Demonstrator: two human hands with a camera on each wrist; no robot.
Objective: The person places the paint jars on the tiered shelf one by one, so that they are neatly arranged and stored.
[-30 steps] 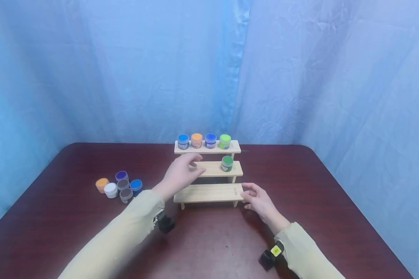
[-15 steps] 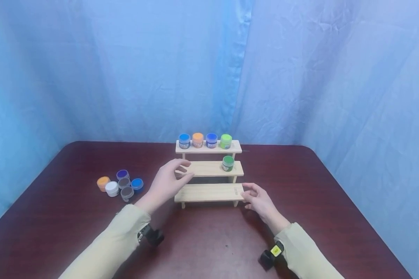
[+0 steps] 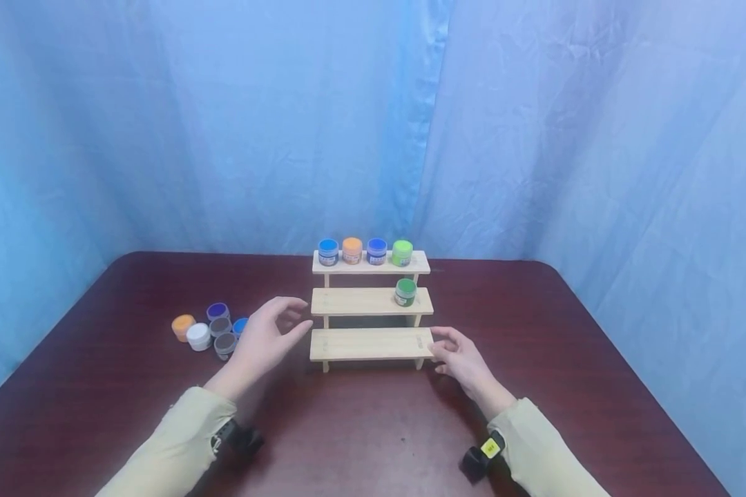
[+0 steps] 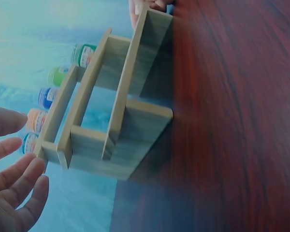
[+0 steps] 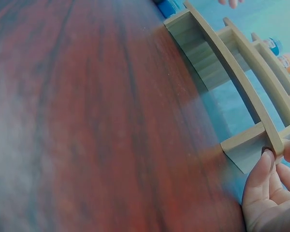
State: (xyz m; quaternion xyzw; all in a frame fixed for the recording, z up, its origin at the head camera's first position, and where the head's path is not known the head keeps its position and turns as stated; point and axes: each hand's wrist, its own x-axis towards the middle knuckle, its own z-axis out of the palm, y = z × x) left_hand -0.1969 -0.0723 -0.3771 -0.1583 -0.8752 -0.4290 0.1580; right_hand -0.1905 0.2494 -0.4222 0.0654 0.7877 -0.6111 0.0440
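A three-tier wooden display stand is on the table in the head view. Its top tier holds a blue jar, an orange jar, a dark blue jar and a light green jar. On the middle tier's right end sits a dark green jar. My left hand is in the air just left of the stand, fingers spread and holding nothing. With thumb and fingers, my right hand pinches the right end of the lowest tier; the right wrist view shows the thumb against the board's edge.
Left of my left hand, several loose jars stand in a cluster on the dark red table: an orange one, a white one, a purple one, grey ones and a blue one, partly hidden. Blue curtains surround the table.
My left hand has drawn back leftward and toward me, from over the middle tier to beside the stand. The right hand stays at the lowest tier's end; no jar has moved.
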